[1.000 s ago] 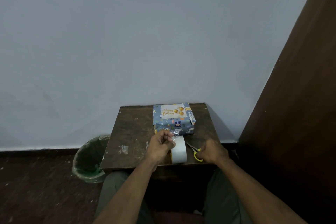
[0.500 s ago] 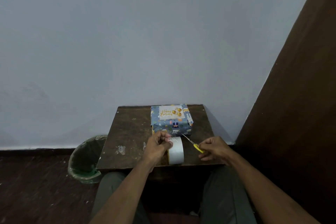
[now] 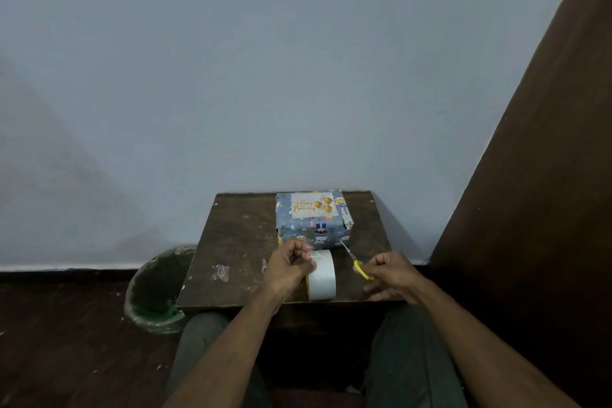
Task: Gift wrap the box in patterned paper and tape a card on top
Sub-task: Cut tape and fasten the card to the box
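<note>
I saw the blue patterned wrapped box (image 3: 313, 225) at the back of the dark wooden table (image 3: 238, 242), white birthday card (image 3: 313, 204) on top, white tape roll (image 3: 322, 275) before it, green-lined round bin (image 3: 155, 288) on the floor left.

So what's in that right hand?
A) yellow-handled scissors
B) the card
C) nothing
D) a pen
A: the right hand grips scissors by their yellow handle, blades pointing toward the box; the card lies on the box top.
</note>
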